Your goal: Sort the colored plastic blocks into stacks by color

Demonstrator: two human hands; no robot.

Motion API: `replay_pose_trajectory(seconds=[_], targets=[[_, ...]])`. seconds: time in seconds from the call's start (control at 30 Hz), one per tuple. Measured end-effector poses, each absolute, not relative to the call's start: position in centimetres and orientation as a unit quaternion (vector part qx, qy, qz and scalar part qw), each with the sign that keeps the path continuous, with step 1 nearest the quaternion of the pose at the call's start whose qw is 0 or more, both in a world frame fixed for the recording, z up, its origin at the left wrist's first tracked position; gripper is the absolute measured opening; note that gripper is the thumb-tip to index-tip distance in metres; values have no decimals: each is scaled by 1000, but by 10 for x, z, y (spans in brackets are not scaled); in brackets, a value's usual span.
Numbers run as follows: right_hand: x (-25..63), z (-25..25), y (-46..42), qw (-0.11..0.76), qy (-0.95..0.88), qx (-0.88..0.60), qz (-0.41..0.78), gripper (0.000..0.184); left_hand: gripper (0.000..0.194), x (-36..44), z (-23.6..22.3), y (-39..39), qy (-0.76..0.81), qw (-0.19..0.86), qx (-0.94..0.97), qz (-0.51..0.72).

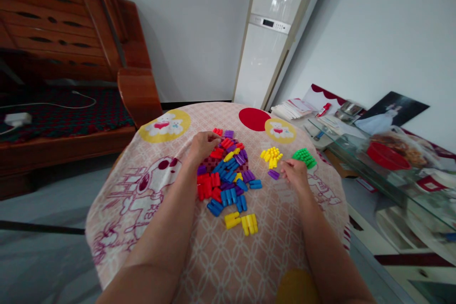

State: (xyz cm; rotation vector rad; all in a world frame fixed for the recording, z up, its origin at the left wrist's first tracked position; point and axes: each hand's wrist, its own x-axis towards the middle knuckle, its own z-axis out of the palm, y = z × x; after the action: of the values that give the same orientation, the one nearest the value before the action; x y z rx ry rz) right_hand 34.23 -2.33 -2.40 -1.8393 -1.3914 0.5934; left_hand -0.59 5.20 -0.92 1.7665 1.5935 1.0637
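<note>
A mixed pile of plastic building blocks, red blocks, blue blocks and purple blocks among them, lies on the cloth-covered table. My left hand is at the pile's far left edge, fingers bent and close together beside the red pieces; whatever it pinches is hidden. Right of the pile, my right hand has its fingertips drawn together, and their contents are too small to make out. Near those fingertips are a single purple block and a yellow block cluster. A green block cluster sits just behind that hand.
Two yellow blocks lie nearer me on the patterned tablecloth. At right stands a glass-topped cabinet bearing papers, a red bowl and bags. A wooden bench is at left, a white air conditioner behind.
</note>
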Motion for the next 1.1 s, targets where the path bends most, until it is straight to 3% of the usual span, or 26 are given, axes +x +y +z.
replay_pose_trajectory(seconds=[0.1,0.43,0.7,1.1], targets=[[335,-20,-20,343,-549,-730,218,35,28,-5,-8,51,597,259,657,381],[339,-7,-21,277,-553,-701,355,17,24,-2,-1,45,617,219,666,357],[353,-39,-10,400,-622,-615,275,25,31,-1,-6,46,621,233,667,338],[359,-56,-4,455,-587,-651,158,29,30,7,7,41,614,212,676,348]])
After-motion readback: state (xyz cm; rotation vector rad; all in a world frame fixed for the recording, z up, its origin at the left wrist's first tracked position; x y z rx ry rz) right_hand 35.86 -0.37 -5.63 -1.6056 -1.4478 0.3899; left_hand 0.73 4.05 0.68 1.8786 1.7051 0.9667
